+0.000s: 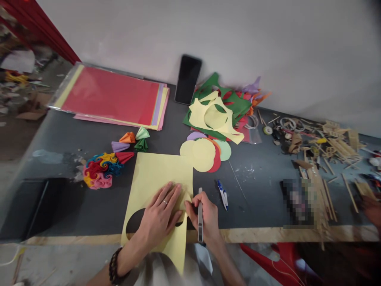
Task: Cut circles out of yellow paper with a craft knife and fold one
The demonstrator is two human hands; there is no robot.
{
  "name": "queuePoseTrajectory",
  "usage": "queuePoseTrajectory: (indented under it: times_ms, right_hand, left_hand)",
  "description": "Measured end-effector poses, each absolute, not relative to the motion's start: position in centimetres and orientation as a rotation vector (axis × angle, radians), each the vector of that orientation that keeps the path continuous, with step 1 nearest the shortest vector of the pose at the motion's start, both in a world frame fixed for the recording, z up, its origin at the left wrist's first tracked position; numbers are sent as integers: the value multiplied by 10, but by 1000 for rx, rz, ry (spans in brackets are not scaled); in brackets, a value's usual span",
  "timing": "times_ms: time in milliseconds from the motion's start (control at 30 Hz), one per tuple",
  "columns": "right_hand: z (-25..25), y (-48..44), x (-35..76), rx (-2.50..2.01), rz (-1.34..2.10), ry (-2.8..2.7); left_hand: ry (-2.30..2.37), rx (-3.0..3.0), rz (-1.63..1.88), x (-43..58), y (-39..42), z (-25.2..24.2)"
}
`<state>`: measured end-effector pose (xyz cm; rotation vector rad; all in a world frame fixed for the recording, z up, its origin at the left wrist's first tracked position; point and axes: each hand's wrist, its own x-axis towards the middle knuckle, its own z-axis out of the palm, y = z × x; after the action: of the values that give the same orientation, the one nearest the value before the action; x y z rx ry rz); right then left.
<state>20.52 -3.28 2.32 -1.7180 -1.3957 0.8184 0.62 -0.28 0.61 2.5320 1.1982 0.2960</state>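
My left hand (162, 210) lies flat, fingers stretched out, pressing down on a yellow paper sheet (157, 174) that has a round hole (135, 222) cut near its lower edge. Just to its right, my right hand (205, 214) is closed round a slim pen-like tool (200, 216), its tip meeting the sheet's right edge. A stack of cut paper circles (204, 153), yellow on top, lies just beyond the sheet. A small blue and white clipper (222, 194) rests to the right of my right hand.
Coloured paper sheets (113, 95) in plastic lie at the back left, a phone (187, 79) leans on the wall, and green and yellow offcuts (217, 109) sit beside it. Paper cones (131, 143) and a curled paper flower (99, 170) lie left. Wooden sticks (327, 159) clutter the right.
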Motion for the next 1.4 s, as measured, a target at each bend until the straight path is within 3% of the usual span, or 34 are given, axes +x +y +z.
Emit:
queuePoseTrajectory:
  times_ms: [300, 500, 767, 900, 1000, 1200, 1400]
  right_hand:
    - [32, -43, 223, -1824, 960, -1346]
    - [37, -28, 264, -1978, 612, -1341]
    - [33, 50, 284, -2030, 450, -1221]
    - [26, 48, 274, -2130, 89, -1372]
    - [26, 24, 254, -1971, 47, -1590]
    - [51, -23, 211, -1471, 551, -2118]
    - [49, -62, 197, -1077, 497, -2557]
  left_hand:
    - [1162, 2648, 217, 7, -2, 3]
    - [1224, 2759, 267, 6, -10, 6]
    - [1074, 2842, 328, 2, -18, 15]
    - [1155, 2761, 413, 1, -17, 19]
    - [1239, 2692, 410, -4, -17, 20]
    - [1307, 2599, 307, -24, -13, 13]
    - [1318, 2578, 157, -44, -9, 13]
